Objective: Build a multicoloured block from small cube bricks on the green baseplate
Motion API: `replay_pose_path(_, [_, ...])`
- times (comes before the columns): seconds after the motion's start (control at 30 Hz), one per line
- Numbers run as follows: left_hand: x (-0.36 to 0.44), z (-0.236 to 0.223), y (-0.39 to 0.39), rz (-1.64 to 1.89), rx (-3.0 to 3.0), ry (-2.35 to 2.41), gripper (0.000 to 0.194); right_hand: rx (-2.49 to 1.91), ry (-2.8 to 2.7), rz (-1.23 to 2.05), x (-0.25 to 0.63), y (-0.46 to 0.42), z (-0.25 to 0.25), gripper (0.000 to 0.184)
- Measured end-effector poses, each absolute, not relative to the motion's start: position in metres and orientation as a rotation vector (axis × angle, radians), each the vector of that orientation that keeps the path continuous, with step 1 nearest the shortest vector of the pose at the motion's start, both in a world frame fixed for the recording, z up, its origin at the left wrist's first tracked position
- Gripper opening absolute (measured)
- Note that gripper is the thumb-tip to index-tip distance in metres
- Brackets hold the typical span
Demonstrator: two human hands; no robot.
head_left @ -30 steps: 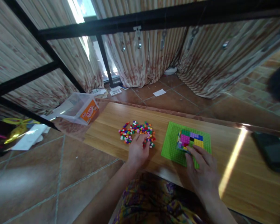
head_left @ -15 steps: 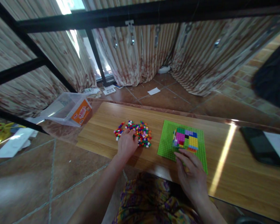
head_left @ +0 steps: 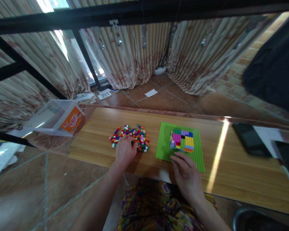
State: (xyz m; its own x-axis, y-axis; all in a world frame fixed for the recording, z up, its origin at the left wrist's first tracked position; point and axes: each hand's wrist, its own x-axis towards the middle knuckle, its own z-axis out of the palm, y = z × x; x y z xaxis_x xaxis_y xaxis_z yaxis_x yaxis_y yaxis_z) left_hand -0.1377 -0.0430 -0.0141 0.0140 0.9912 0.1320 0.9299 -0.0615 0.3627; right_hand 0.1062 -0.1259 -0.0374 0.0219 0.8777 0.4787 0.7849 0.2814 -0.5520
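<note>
My left hand (head_left: 125,150) reaches into a loose pile of small multicoloured building bricks (head_left: 141,138). Its thumb and fingers are bent downward and look apart, though the fingertips are partly hidden among the bricks. On the right lies a green studded baseplate (head_left: 162,144), bearing a block built of coloured bricks (head_left: 183,140) with pink, yellow, blue, green and purple on top. My right hand (head_left: 188,171) hovers over the plate's near edge, just in front of the built block. Its fingers are stretched loosely with a gap to the thumb, and I see nothing held.
The bricks and plate rest on a wooden bench (head_left: 96,134). Off its left end is a clear plastic tub (head_left: 51,117) with an orange label. To the right lie a dark tablet-like device (head_left: 250,139), white paper (head_left: 266,141) and another dark device (head_left: 287,155). A black rail (head_left: 91,21) crosses above.
The whole view has shifted, so the bench and its things appear further left. My left hand stays at the pile. My right hand sits slightly further from the built block.
</note>
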Motion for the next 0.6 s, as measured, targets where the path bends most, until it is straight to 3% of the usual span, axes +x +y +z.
replay_pose_path(0.4, [-0.1404, -0.0189, -0.0362, 0.517, 2.181, 1.959, 0.009, -1.550, -1.723, 0.179, 0.1105, -0.1278, -0.0336, 0.019])
replay_pose_path(0.6, [-0.1382, -0.0130, -0.0412, 0.716, 2.197, 1.904, 0.008, -1.565, -1.690, 0.184, 0.1119, -0.1287, -0.0324, 0.018])
